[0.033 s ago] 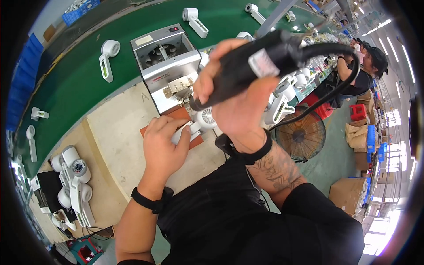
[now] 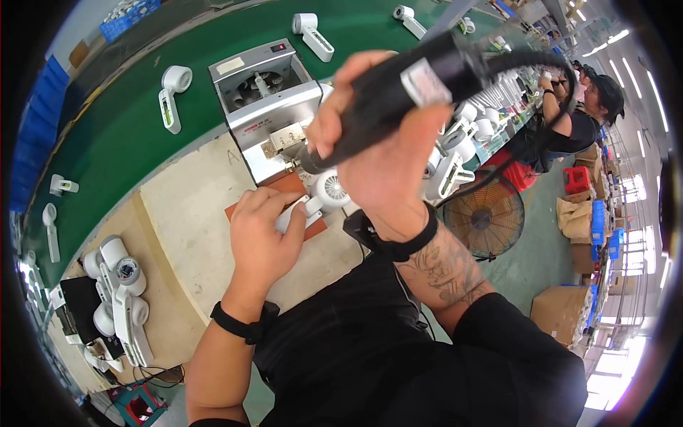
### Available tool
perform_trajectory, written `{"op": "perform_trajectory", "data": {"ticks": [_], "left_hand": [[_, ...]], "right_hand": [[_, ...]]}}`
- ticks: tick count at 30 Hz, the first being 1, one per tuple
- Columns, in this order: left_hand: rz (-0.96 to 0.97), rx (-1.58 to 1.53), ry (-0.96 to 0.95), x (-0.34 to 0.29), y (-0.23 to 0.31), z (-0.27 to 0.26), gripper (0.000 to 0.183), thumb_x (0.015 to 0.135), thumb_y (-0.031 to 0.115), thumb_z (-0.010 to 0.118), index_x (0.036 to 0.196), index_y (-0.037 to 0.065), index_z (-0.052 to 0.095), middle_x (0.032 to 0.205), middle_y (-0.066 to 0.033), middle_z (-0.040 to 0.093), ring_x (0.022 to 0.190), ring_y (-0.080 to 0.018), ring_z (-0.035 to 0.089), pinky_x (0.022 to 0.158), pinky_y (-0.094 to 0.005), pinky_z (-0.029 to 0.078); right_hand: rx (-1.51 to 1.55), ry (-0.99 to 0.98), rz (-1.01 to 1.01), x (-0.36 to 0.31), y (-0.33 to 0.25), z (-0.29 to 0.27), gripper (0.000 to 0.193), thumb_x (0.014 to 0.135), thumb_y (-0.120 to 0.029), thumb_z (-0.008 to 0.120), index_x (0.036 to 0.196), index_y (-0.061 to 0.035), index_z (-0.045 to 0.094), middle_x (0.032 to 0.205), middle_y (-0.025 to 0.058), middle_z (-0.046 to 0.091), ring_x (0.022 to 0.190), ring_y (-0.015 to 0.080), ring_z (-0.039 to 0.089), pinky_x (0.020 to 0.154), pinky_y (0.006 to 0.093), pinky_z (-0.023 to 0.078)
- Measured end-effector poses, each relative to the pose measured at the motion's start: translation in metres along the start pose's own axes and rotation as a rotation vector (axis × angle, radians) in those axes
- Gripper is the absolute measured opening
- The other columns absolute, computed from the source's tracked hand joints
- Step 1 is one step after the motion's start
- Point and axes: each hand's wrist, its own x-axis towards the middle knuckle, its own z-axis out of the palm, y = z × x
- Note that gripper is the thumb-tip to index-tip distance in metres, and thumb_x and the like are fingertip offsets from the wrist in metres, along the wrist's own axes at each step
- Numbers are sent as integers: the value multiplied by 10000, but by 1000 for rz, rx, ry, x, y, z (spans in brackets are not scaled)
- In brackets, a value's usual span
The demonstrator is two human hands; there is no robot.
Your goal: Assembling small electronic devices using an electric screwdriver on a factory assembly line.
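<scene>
My left hand [image 2: 267,231] is closed around the handle of a small white handheld fan [image 2: 330,189], whose round slotted head points toward the right. The fan lies on an orange-brown mat [image 2: 314,229] on the worktable. My right hand [image 2: 388,167] grips a black corded electric screwdriver [image 2: 398,99], held tilted with its nose down to the left, just above the fan's handle and head. The screwdriver's tip is hidden behind its body and my fingers. Just beyond both hands stands a silver screw-feeding machine [image 2: 267,92].
A green conveyor belt [image 2: 128,156] runs along the far side with several white fans on it. More fans [image 2: 124,285] are piled on the left of the table. A floor fan [image 2: 484,217] and cardboard boxes [image 2: 562,313] stand at right, near a co-worker [image 2: 569,117].
My right hand and the screwdriver have shifted slightly up and left, and the cable has swung a little. My left hand and the fan under it stay in place.
</scene>
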Motion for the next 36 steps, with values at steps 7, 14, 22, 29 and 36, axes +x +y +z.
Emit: {"op": "perform_trajectory", "data": {"ticks": [7,14,22,29,36], "left_hand": [[-38,-18,13,-3,1,-1,112,907,102,775,989,34,808,920,-108,714,920,-313,646,820,-422,517],[-36,6,-17,0,-1,0,106,902,93,768,979,31,808,922,-109,718,921,-313,649,821,-419,519],[-24,-5,13,0,0,2,109,899,92,766,975,27,807,908,-108,714,918,-314,648,828,-416,517],[-55,5,-12,-1,-3,1,111,898,97,767,972,25,806,908,-109,712,913,-314,642,831,-416,514],[-32,-6,17,1,-1,1,88,887,103,779,943,42,808,890,-99,717,883,-315,641,800,-423,519]], "right_hand": [[52,58,64,11,25,-22,874,1052,-839,353,1241,-13,564,728,73,603,610,196,579,611,364,508],[82,148,-66,6,14,-31,992,929,-963,422,1288,-47,538,738,57,601,601,188,575,590,388,511],[46,135,-28,19,30,-10,827,1055,-805,440,1231,-6,563,726,88,609,595,187,584,579,319,491],[-83,90,-92,19,28,10,934,988,-869,491,1229,31,547,736,100,614,614,185,593,595,346,519],[-84,87,-71,18,33,11,918,988,-849,530,1234,35,550,757,94,617,642,170,595,606,328,513]]}}
